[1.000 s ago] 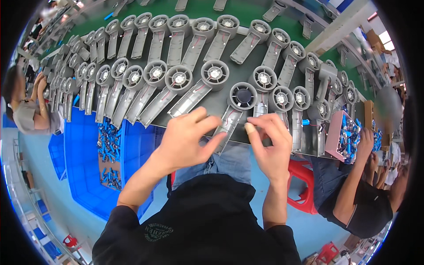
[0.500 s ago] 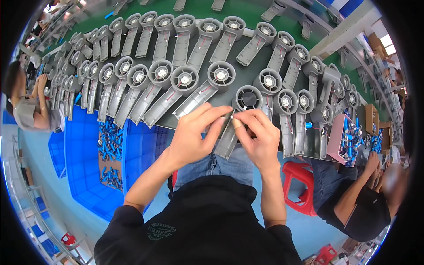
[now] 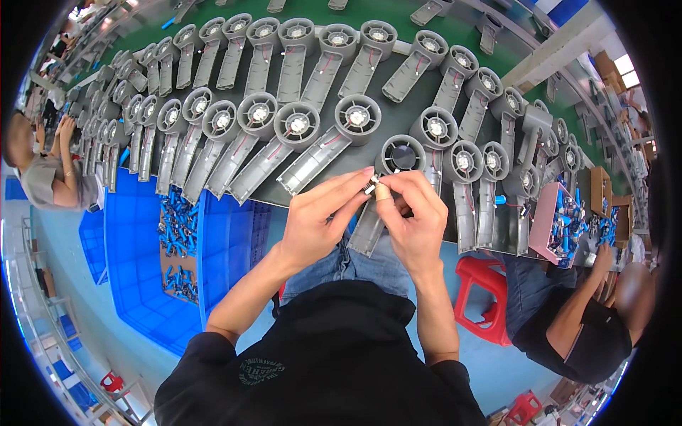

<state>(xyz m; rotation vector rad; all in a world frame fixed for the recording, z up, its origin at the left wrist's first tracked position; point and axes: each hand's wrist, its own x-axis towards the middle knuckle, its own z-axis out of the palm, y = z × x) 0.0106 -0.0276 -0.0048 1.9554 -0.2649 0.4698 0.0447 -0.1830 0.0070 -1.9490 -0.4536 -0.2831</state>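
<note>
Left hand [image 3: 320, 220] and right hand [image 3: 412, 220] pinch a small metal part [image 3: 371, 186] over the grey fan housing [image 3: 387, 192]; seating it demands fine alignment.

A single head-worn fisheye looks steeply down, close over the workbench [image 3: 213, 18] edge and lap.

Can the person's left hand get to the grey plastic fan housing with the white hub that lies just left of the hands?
Probably yes. The left hand is beside the grey plastic fan housing, and nothing lies between them. But its fingertips now pinch a small metal part together with the right hand, so it is busy.
</note>
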